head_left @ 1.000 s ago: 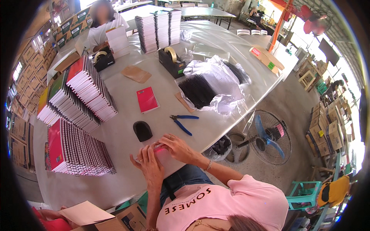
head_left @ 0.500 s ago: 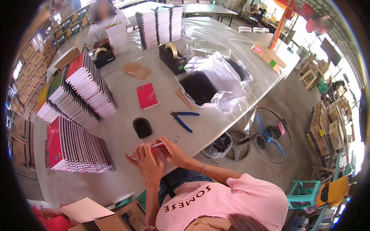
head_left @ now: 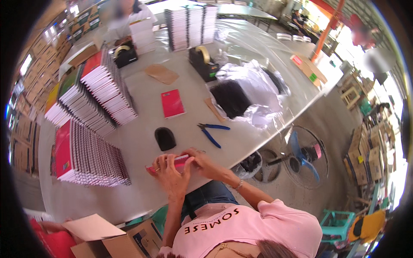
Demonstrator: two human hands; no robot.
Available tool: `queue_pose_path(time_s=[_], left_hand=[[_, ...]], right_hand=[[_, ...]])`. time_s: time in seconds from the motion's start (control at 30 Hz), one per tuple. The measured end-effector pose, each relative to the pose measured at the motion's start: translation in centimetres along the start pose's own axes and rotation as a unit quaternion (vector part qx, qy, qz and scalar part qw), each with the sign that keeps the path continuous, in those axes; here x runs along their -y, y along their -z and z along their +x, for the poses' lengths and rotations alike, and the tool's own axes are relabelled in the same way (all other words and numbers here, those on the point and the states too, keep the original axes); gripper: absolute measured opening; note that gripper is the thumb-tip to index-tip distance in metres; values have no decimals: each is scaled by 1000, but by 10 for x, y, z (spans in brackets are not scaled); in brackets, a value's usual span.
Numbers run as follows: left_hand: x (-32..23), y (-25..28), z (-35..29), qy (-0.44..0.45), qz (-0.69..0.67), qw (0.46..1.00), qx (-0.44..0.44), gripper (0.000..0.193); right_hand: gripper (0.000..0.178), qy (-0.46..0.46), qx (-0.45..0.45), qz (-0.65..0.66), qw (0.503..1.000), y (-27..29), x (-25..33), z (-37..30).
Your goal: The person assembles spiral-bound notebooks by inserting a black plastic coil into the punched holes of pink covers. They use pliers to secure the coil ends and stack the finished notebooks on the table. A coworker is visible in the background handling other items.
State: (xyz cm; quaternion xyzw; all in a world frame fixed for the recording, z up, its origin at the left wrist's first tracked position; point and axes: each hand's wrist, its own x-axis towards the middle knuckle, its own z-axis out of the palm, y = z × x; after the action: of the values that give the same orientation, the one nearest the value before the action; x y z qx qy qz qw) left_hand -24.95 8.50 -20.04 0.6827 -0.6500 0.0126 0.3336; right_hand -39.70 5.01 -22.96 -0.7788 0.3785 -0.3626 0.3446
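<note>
Between my two hands, low over the table's near edge, is a small red notebook (head_left: 180, 163), largely covered by fingers. My left hand (head_left: 171, 176) grips its left part, fingers over the top. At its right end, my right hand (head_left: 202, 162) pinches the edge. Just beyond lies a black rounded pad-like object (head_left: 165, 139). Blue-handled cutting pliers (head_left: 212, 133) rest with handles spread, to the right of it. Farther off, another red spiral notebook (head_left: 173, 103) lies flat.
Stacks of spiral notebooks (head_left: 92, 157) fill the table's left side. Tape dispensers (head_left: 203, 63) stand farther back, near black binding coils (head_left: 231, 98) on crumpled white wrapping (head_left: 254, 81). A fan (head_left: 301, 157) stands right of the table. Across it sits a person in white (head_left: 131, 23).
The view has shifted, so the table's things sit a little farther right. My hands still hold the notebook, which now shows more of its red cover.
</note>
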Motion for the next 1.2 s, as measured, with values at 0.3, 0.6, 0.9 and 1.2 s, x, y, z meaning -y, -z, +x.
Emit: queue_pose_path(time_s=[0.3,0.6,0.9,1.2], left_hand=[[4,-5,-2,-5,12,1000,-21,40],[4,-13,0,-10,19,999,-31,38],[9,-15,-1,-19,25,999,-29,35],[6,-18,-1,-22,6,999,-33,35]], right_hand=[[27,-54,-306,-302,902,166,-71,38],[23,-218,-265,-380,859,245,-194,24],[21,-232,-277,-330,872,247,-193,19],[21,-305,-234,-364,849,255,-185,17]])
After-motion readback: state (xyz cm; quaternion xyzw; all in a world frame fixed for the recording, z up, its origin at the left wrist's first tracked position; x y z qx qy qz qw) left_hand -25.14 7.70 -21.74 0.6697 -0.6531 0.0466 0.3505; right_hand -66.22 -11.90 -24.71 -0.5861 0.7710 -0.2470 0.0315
